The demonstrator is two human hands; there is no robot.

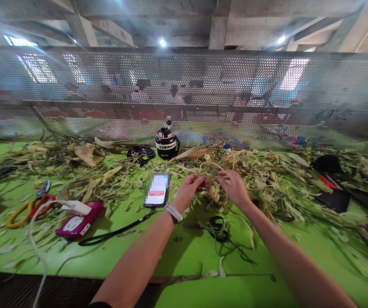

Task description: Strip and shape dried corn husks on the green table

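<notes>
My left hand (188,191), with a pale band on its wrist, is closed in a pinch over the green table (126,261). Facing it, my right hand (234,187) also has its fingertips pinched together. Whatever lies in either pinch is too small to make out. Behind and between the hands spreads a heap of dried corn husk strips (267,171). Below them on the table lie black-handled scissors (219,229), tangled with dark green string (243,252). Left of my left hand is a lit phone (157,191) with a black wrist strap (116,233).
At left lie a magenta power bank (79,222) with a white plug (76,207) and cable, and scissors (31,211) with red and yellow handles. A black bottle (167,143) stands before the perforated metal screen (184,79). Dark items (333,199) lie at right.
</notes>
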